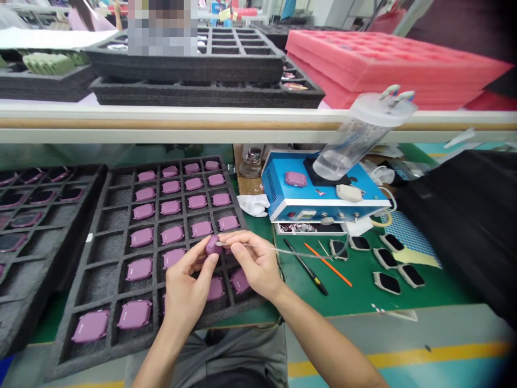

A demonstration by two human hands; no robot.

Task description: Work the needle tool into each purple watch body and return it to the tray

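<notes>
Black foam tray (85, 258) beneath, purple case (214, 246) between left fingers (205, 267)

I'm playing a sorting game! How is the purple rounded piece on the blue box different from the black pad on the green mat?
The purple rounded-square piece is one colour all over, while the black-faced pad with a pale rim has two colours. The purple piece sits on the blue boxy machine, while the pad lies on the green work mat. Both have rounded corners.
</notes>
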